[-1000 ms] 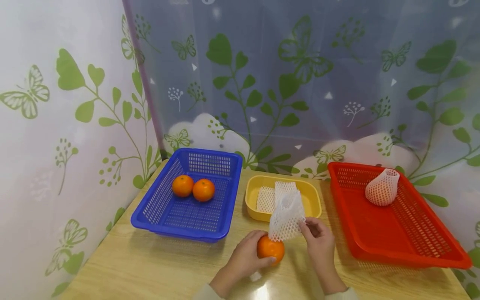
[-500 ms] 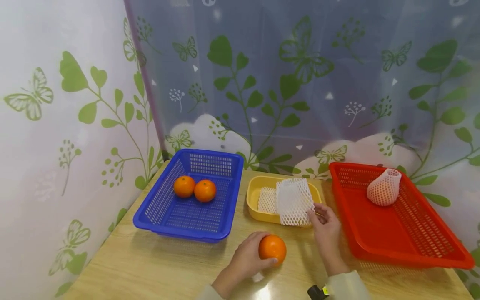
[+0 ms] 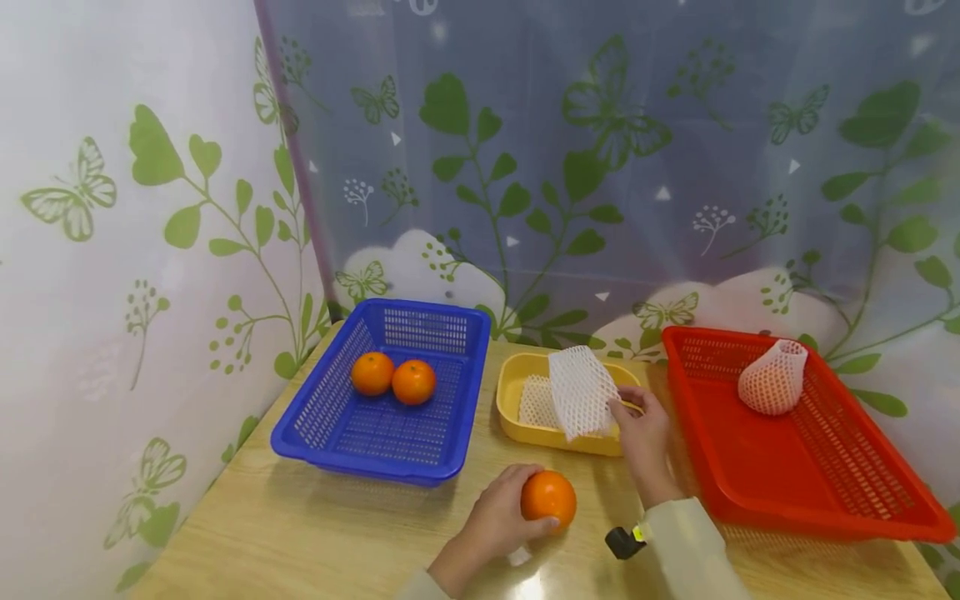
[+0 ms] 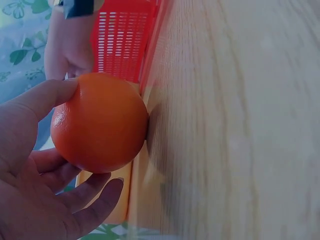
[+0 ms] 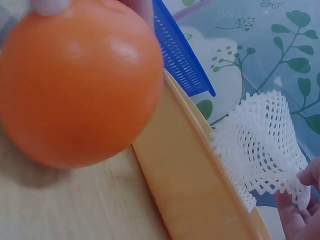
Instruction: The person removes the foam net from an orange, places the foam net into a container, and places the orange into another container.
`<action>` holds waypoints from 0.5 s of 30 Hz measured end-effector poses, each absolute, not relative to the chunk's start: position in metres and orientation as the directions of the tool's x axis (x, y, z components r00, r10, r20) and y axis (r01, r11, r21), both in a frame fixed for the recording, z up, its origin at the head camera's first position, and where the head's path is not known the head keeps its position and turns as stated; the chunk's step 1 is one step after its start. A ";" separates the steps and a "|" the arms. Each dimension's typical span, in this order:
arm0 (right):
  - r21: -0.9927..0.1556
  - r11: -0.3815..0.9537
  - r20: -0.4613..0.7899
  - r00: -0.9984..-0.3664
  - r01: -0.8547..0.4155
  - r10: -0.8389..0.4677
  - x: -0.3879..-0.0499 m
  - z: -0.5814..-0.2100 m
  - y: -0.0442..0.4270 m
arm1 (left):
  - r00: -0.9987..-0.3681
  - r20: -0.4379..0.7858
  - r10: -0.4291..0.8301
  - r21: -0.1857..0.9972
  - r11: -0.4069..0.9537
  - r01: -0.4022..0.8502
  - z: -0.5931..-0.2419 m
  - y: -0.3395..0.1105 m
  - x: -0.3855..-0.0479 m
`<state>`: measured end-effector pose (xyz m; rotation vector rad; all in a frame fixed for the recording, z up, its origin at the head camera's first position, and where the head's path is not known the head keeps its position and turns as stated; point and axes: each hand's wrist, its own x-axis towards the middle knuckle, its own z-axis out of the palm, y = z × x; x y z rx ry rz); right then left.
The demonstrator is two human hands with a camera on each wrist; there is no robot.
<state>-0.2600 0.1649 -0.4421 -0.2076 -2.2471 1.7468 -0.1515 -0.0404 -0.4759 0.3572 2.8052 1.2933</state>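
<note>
Left of centre in the head view, the blue basket [image 3: 367,470] stands on the worktop [image 3: 247,517] with two oranges [image 3: 372,374] side by side in it. At lower centre, your left hand [image 3: 495,512] curves thumb and fingers round one side of the third orange [image 3: 549,498], parted only as far as the fruit needs; the fruit appears to rest on the worktop. Beyond it, near the middle of the frame, the yellow tray [image 3: 519,429] holds a mesh piece [image 3: 536,402] in its left part. Over the tray is the white mesh sleeve [image 3: 583,392], its right edge pinched between thumb and fingers of your right hand [image 3: 643,429]. At the right of the frame, the red basket [image 3: 787,458] holds a netted bundle [image 3: 772,383], rounded below and narrow above.

I'd judge you're at the step of handling the sleeve, which is apart from the fruit. It looks fairly flat, so the next move seems to call for a light pinch on the mesh and a steady left hold.
</note>
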 end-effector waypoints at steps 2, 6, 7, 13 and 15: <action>-0.961 0.275 0.125 -0.946 -0.040 0.298 -0.266 -0.441 0.163 | -0.973 0.066 0.219 0.751 0.632 0.194 -0.476 -0.040 -0.151; -0.956 0.293 0.111 -0.935 -0.008 0.337 -0.275 -0.438 0.160 | -0.973 0.066 0.221 0.746 0.637 0.195 -0.475 -0.039 -0.151; -0.955 0.297 0.111 -0.931 -0.003 0.347 -0.277 -0.437 0.160 | -0.973 0.065 0.222 0.746 0.637 0.195 -0.475 -0.039 -0.151; -0.935 0.354 0.098 -0.935 0.031 0.341 -0.284 -0.438 0.157 | -0.973 0.056 0.224 0.752 0.632 0.188 -0.477 -0.038 -0.152; -0.917 0.398 0.110 -0.939 0.031 0.327 -0.286 -0.438 0.157 | -0.973 0.060 0.224 0.754 0.629 0.192 -0.478 -0.038 -0.152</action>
